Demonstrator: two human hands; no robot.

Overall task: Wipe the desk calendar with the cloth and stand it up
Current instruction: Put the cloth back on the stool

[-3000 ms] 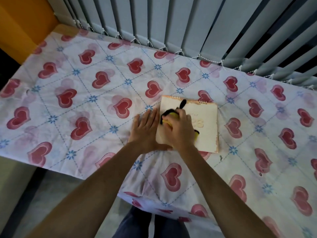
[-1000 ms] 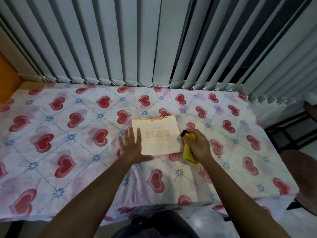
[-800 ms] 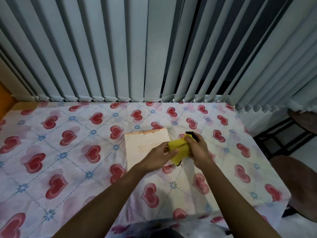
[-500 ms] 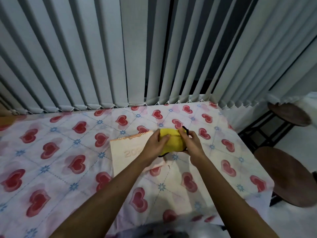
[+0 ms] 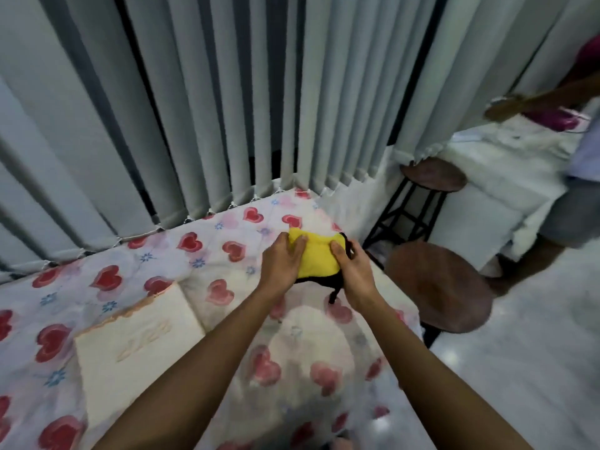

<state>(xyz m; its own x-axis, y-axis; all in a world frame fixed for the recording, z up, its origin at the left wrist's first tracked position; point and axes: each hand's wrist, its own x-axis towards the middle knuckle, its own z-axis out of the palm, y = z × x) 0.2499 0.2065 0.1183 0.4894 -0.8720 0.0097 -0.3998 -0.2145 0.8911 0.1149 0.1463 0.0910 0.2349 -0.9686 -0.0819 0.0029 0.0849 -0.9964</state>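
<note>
The cream desk calendar [image 5: 136, 349] lies flat on the heart-patterned tablecloth [image 5: 107, 277] at the lower left, its spiral edge toward the blinds. No hand touches it. A yellow cloth [image 5: 316, 258] with black trim is held above the table's far right corner. My left hand [image 5: 281, 261] grips its left side and my right hand [image 5: 352, 271] grips its right side. A black strap hangs below the cloth.
Grey vertical blinds [image 5: 227, 102] run along the table's far edge. Two round brown stools [image 5: 438, 287] stand right of the table on a pale floor. A white-covered surface [image 5: 506, 170] and part of another person [image 5: 571, 102] are at the far right.
My left hand left the calendar and joined my right hand on the cloth. Both hands carried the cloth right, away from the calendar, as the view swung right.
</note>
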